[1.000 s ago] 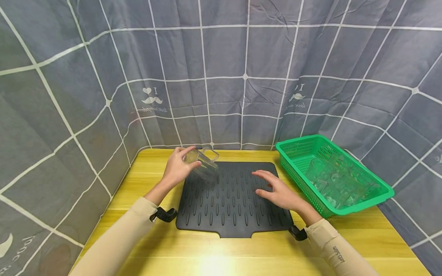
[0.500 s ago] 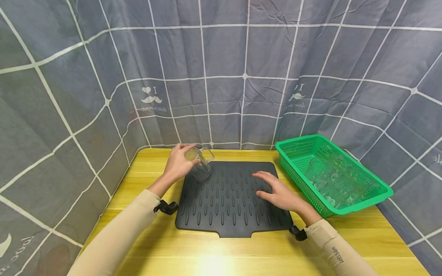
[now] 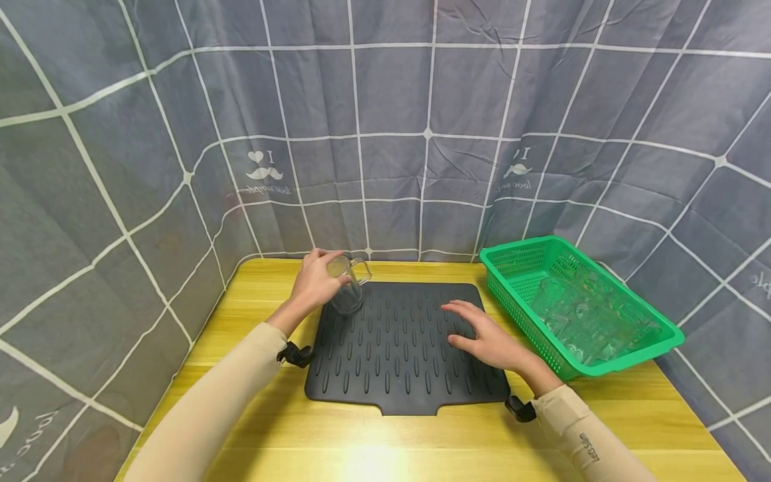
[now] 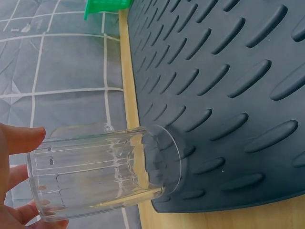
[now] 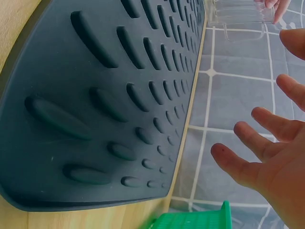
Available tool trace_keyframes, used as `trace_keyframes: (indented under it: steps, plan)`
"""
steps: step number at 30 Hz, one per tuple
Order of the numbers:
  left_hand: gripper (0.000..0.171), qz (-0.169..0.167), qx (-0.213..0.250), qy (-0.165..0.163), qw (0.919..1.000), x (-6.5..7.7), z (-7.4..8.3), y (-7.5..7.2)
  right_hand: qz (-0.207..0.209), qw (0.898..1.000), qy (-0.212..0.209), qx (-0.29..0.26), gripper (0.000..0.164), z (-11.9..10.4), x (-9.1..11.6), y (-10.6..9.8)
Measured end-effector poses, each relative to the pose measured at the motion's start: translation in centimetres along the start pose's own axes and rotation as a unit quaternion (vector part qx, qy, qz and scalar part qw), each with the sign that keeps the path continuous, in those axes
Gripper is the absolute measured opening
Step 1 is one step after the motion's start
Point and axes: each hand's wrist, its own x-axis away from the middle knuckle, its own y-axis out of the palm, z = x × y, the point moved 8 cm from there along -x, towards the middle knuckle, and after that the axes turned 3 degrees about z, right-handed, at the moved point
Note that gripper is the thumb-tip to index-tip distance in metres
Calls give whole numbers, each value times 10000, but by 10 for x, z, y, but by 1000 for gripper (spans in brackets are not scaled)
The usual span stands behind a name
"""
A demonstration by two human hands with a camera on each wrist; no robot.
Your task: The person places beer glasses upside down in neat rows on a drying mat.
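Note:
My left hand (image 3: 316, 280) grips a clear glass mug (image 3: 349, 298) around its upper end, thumb on one side and fingers on the other. The mug stands nearly vertical, its handle (image 3: 363, 270) pointing right. In the left wrist view, the round lower end of the glass mug (image 4: 109, 167) is right at the dark ribbed mat (image 4: 228, 119). That spot is the back left corner of the mat (image 3: 409, 348) in the head view. Over the mat's right side hovers my right hand (image 3: 484, 338), fingers spread and holding nothing.
A green perforated basket (image 3: 512, 304) stands at the right on the wooden table (image 3: 289, 428), with several clear glass mugs (image 3: 590, 314) lying in it. A grey curtain (image 3: 391, 167) with white grid lines hangs behind and along the sides.
The mug has gone from tilted to nearly vertical in my left hand, its lower end swinging left towards the mat's back left corner. My right hand has stayed almost still.

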Motion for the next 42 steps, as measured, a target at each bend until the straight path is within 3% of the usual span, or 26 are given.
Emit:
trace_keyframes:
  steps: [12,25,34,42]
  plan:
    - [62,-63,70,-34,10000,-8,-3,11,134,9995,-21,279,60,2,0,-16]
    - [62,-189,85,-6,9998,-10,-6,15,340,9954,-20,897,61,3,-6,-65]
    - [62,-178,36,128,9998,-13,-6,18,343,9904,308,1304,62,11,-5,-107]
    - [66,-242,25,203,9995,-13,-7,22,376,9861,420,1560,60,24,-3,-131]
